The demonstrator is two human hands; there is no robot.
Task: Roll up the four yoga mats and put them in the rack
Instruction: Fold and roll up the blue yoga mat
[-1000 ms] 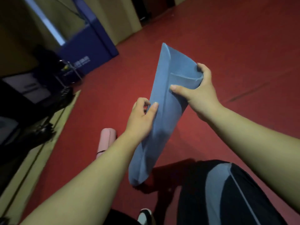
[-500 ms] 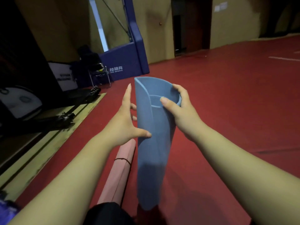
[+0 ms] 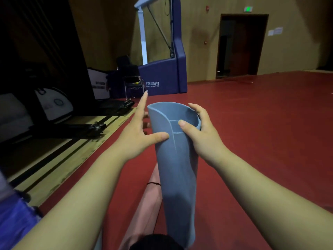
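Starting at the far left, a crumpled purple-blue cloth lay in the bottom corner. Beside it, a pale wooden floor strip ran diagonally along the edge of the dark red sports floor. Black metal bars lay on that strip, with a white rounded bag in the shadow behind them. Further back, a black folding chair stood against the blue padded base of a hoop stand.

Near the middle, the left hand was spread, its fingers straight and pointing away. Its thumb pressed flat on the near side of the blue foam yoga mat. That mat was loosely rolled into 1 wide tube and held roughly upright in front of the person, with its open end up. Whether its lower end touched anything could not be told. Below it, the pink rolled yoga mat lay on the red floor with a thin black band round it, partly hidden by the blue tube.

The right hand gripped the blue mat's top rim, with the thumb hooked inside the opening and the fingers curled round the outside. At the far right, a dark doorway stood in the tan wall under 1 green exit sign.
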